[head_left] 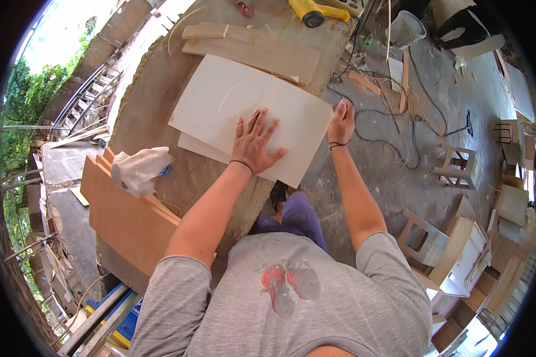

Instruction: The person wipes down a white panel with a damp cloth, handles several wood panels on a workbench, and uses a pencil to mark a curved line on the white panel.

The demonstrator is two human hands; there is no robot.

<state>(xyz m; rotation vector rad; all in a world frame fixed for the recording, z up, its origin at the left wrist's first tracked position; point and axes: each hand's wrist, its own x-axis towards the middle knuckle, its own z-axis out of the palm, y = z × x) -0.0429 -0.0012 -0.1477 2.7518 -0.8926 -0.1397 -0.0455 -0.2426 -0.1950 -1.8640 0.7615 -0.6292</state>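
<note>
Hands [255, 143] pinning panel [232, 101] edge

Left hand [254, 141] lies flat on the white board [220, 98], right hand [341, 123] grips its right edge. Top of the board beyond the fingers is bare, free to slide across. Far side is blocked: wooden planks [250, 50] touch the board's far edge, yellow power tool [311, 12] sits behind them. Left of the board there's a strip of bare workbench [146, 116], then a crumpled white rag [138, 169] on a brown panel [128, 217] (leaning at the bench's near-left edge). Right of the bench is open drop to the floor, littered with black cables [393, 128] and wood offcuts; stools [458, 166] stand well apart.
</note>
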